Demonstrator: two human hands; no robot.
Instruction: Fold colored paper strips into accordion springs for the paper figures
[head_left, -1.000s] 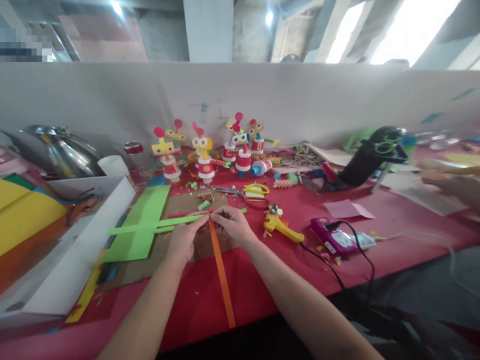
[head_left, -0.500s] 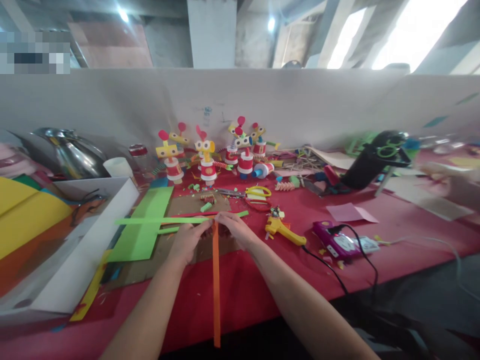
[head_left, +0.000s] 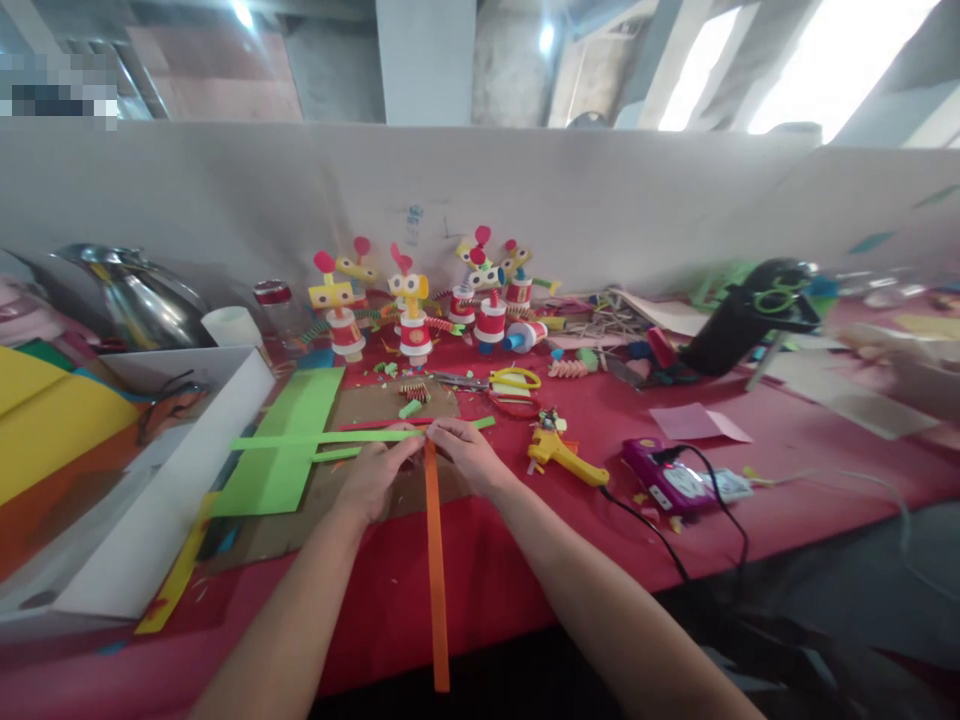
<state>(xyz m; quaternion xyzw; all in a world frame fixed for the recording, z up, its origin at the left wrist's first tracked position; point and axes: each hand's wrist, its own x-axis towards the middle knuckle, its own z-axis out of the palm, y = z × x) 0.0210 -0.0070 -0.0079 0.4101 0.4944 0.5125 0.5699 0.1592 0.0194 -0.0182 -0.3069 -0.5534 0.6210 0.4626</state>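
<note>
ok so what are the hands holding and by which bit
Green strip and orange strip, pinched where their ends meet, between both hands' fingertips.

Passage: red tabletop [head_left: 375, 610] beside orange strip [head_left: 436, 570] | obstacles right: glue gun [head_left: 566, 460], cord [head_left: 651, 523] | ahead: scissors [head_left: 480, 384], paper figures [head_left: 415, 335] | left: white box [head_left: 172, 530]

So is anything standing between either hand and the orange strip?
No, nothing visible does. The left hand and right hand pinch the orange strip where it meets the green strip. The glue gun lies off to the right, the scissors farther back.
</note>
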